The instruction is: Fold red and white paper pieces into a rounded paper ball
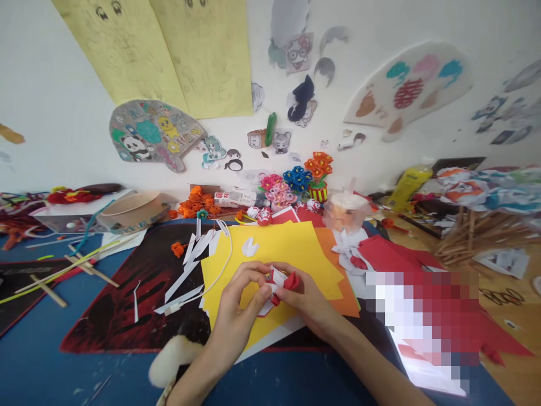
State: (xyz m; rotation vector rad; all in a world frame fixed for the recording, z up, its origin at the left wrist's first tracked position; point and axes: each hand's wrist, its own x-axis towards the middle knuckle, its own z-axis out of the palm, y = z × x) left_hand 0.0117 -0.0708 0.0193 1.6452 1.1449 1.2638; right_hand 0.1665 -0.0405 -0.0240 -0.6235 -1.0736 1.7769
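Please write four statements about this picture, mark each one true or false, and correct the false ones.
1. The left hand and the right hand both hold a folded red-and-white paper piece. True.
2. The top paper below the hands is blue. False: it is a large yellow paper sheet.
3. Small blue artificial flowers are beside orange artificial flowers. True.
4. The beige round bowl is at the picture's right edge. False: the beige round bowl is on the left side.

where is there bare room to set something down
Mostly bare: the blue tabletop front-left, bordered by the dark mat; and the yellow paper beyond the right hand, beside the white scrap. Crowded: along the wall, with flowers and cup.
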